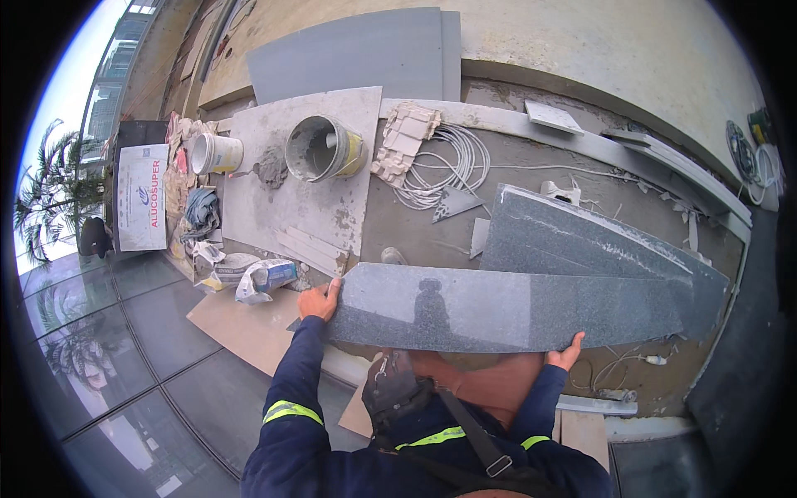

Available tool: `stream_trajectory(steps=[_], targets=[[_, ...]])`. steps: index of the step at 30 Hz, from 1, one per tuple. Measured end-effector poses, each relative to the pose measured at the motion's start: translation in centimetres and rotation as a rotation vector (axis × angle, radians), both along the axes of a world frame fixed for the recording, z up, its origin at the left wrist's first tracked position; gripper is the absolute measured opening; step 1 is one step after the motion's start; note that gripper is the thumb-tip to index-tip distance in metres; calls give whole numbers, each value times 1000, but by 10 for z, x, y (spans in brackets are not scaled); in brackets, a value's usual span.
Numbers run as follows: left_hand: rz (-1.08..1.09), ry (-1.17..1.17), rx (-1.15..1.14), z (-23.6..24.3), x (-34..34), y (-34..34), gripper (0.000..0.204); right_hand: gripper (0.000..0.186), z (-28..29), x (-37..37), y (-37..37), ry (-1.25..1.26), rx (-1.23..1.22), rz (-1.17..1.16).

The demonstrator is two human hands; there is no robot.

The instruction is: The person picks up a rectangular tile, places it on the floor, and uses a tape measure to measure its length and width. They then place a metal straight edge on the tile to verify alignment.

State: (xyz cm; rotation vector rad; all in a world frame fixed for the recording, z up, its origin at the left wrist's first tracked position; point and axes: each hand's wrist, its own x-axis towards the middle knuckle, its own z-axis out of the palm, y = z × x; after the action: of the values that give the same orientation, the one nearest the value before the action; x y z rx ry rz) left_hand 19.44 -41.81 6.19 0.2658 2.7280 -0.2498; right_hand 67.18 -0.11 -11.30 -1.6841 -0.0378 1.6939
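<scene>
Across the front of my body I hold a long, dark grey polished stone slab (490, 309), its glossy face reflecting light and a dark figure. My left hand (319, 300) grips its left end, thumb along the top corner and fingers going behind the edge. At the lower edge toward the right, my right hand (566, 352) is closed round the slab, with its fingertips partly hidden beneath. Just beyond lies a second, wider grey stone slab (581, 236), which the held one overlaps in view.
A mortar-stained bucket (353, 155) and a smaller white bucket (217, 154) stand on a grey board (257, 207). Beyond the slab lie coiled cable (452, 166) and broken tile pieces (407, 137). Crumpled bags (264, 280) sit at left, beside glass panels (183, 340). A wire with a plug (654, 360) lies at right.
</scene>
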Motion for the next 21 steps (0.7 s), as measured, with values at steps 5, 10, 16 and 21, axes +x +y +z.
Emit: stream_trajectory(steps=[5, 10, 16, 21], targets=[[83, -7, 119, 3, -63, -116, 78, 52, 21, -87, -55, 22, 44, 136], [199, 16, 139, 27, -138, -223, 79, 50, 44, -213, -108, 79, 61, 243], [324, 177, 131, 60, -231, -331, 81, 48, 49, -406, -163, 270, 55, 378], [412, 227, 53, 80, -280, -384, 81, 44, 11, -541, -199, 308, -8, 478]])
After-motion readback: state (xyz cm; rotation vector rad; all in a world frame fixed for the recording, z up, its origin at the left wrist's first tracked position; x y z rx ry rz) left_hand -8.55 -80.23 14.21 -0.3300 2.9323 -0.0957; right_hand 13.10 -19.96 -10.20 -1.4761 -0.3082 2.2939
